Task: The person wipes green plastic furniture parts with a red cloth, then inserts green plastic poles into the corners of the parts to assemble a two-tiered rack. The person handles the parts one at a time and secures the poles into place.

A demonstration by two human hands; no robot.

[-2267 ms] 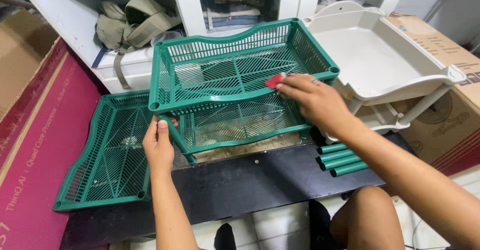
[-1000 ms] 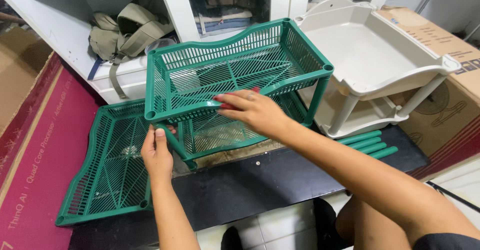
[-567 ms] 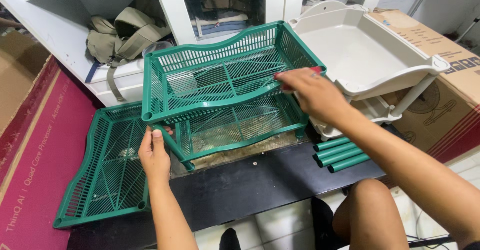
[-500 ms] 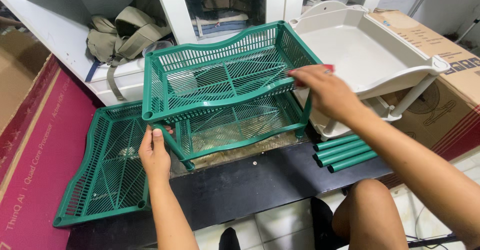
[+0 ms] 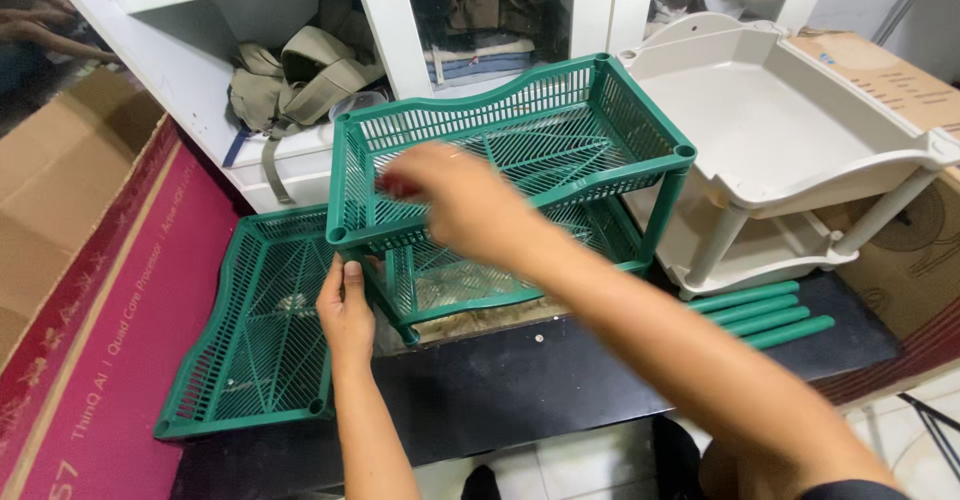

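White cupboard shelves stand behind a dark floor mat (image 5: pixel 520 400). On the mat sits a green two-tier rack (image 5: pixel 520 175), upright, long axis left-right, slatted plastic trays on corner posts. Left hand (image 5: pixel 346 310) grips the rack's front-left post, fingers curled. Right hand (image 5: pixel 455 200), blurred, hovers over the top tray; fingers loosely bent, whether it holds anything cannot be told.

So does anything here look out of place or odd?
Yes. One green basket lies loose on the dark board, beside the two stacked baskets, and four green tubes lie unused to the right. The left hand grips the stack's front post.
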